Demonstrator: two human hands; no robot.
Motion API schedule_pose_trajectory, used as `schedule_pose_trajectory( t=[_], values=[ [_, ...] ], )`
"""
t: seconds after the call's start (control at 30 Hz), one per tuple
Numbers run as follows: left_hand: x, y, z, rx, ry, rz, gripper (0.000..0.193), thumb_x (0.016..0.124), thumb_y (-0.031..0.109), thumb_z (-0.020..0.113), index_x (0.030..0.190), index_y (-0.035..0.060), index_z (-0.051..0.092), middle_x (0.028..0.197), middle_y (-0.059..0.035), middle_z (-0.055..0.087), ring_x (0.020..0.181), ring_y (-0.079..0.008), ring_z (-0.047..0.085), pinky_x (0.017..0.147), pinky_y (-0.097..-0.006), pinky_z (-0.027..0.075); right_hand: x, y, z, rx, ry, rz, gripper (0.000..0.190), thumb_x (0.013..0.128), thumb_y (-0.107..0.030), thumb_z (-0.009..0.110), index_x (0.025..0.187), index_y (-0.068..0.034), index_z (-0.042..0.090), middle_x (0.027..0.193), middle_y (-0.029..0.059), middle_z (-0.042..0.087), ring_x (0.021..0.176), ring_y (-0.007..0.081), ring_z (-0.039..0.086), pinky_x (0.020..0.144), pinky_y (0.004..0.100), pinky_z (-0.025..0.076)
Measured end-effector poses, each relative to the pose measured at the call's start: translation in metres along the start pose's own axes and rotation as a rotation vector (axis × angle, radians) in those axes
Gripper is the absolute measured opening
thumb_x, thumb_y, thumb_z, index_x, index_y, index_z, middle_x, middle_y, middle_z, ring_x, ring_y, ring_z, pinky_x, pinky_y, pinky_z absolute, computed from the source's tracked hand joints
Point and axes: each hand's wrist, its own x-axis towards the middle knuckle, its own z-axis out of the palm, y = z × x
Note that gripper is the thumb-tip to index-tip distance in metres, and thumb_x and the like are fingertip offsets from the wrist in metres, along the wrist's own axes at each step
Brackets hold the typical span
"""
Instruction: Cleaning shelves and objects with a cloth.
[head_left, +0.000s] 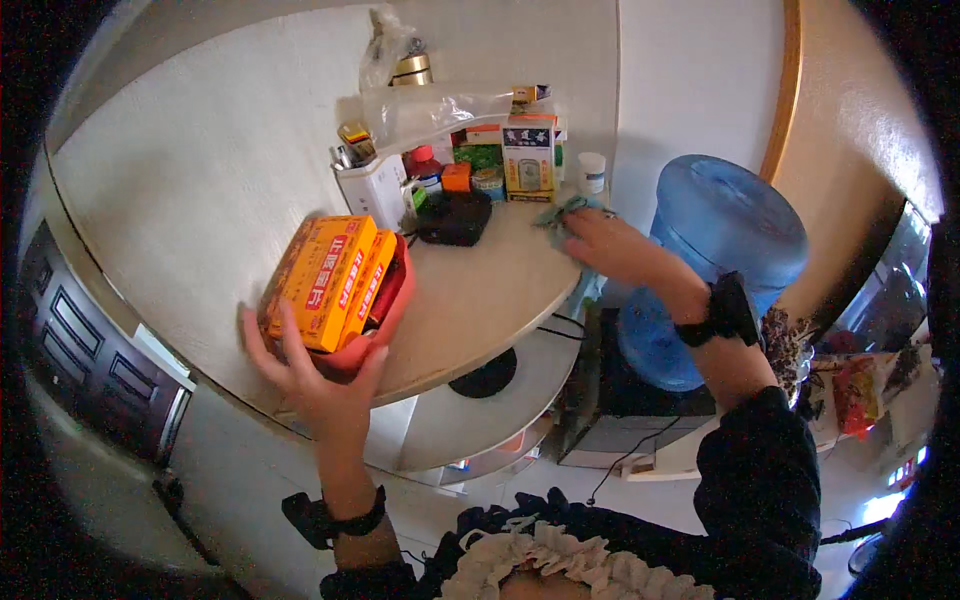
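Note:
My left hand grips the near end of a red plastic basket, thumb on its right side and fingers spread on its left. Two yellow-orange cartons with printed writing stand tilted in the basket; darker contents beside them are partly hidden. My right hand presses a crumpled green-blue cloth onto the top of a rounded corner shelf, near its right edge. Just behind the cloth stands a small white bottle.
A black box, a white holder, medicine cartons and a clear plastic bag crowd the shelf's back. A large blue water bottle rises right of the shelf, close to my right forearm. Lower shelf tiers curve below.

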Motion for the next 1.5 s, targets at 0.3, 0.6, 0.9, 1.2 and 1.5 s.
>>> schedule_pose_trajectory(
  t=[0.3, 0.6, 0.9, 1.2, 1.5],
  values=[
    [0.003, -0.007, 0.01, -0.302, -0.068, -0.063, 0.07, 0.064, 0.022, 0.072, 0.122, 0.003, 0.037, 0.134, -0.0219, 0.02, 0.123, -0.0377, 0.024, 0.099, -0.044, 0.025, 0.004, -0.034, 0.002, 0.204, 0.121, -0.064, 0.024, 0.083, -0.012, 0.043, 0.102, -0.002, 0.055, 0.1, 0.0182, 0.054, 0.095, 0.0322, 0.052, 0.082, 0.0395, 0.043],
    [0.01, -0.013, 0.019, -0.542, -0.005, -0.264, 0.076, 0.066, 0.012, 0.069, 0.127, -0.0017, 0.026, 0.124, -0.0227, 0.032, 0.116, -0.0338, 0.034, 0.097, -0.0398, 0.028, 0.093, -0.175, -0.056, 0.608, 0.748, -0.519, 0.019, 0.074, -0.004, 0.053, 0.092, -0.001, 0.058, 0.095, 0.0168, 0.059, 0.093, 0.0333, 0.054, 0.081, 0.0397, 0.044],
    [0.004, -0.013, 0.027, -0.641, 0.079, -0.343, 0.088, 0.06, 0.011, 0.069, 0.13, -0.0033, 0.017, 0.122, -0.0216, 0.034, 0.114, -0.0342, 0.036, 0.098, -0.0416, 0.027, 0.126, -0.158, -0.024, 0.075, 0.48, -0.622, 0.028, 0.084, -0.019, 0.042, 0.098, 0.0, 0.056, 0.105, 0.0187, 0.054, 0.097, 0.0326, 0.053, 0.081, 0.0395, 0.044],
    [0.005, -0.019, 0.018, -0.421, 0.094, -0.202, 0.076, 0.062, 0.012, 0.07, 0.125, -0.0001, 0.03, 0.123, -0.0203, 0.032, 0.114, -0.035, 0.033, 0.096, -0.0424, 0.028, 0.111, -0.115, -0.033, 0.489, 0.405, -0.005, 0.026, 0.083, -0.019, 0.05, 0.1, -0.001, 0.057, 0.089, 0.018, 0.061, 0.082, 0.0323, 0.059, 0.072, 0.0368, 0.047],
    [0.007, -0.003, 0.003, -0.169, 0.128, 0.044, 0.059, 0.065, 0.021, 0.069, 0.117, 0.0072, 0.046, 0.13, -0.0196, 0.028, 0.122, -0.0375, 0.026, 0.098, -0.0472, 0.026, 0.042, -0.007, 0.008, 0.324, 0.281, 0.05, 0.03, 0.085, -0.022, 0.047, 0.105, -0.001, 0.056, 0.103, 0.0178, 0.057, 0.096, 0.0286, 0.055, 0.081, 0.0367, 0.045]
  ],
)
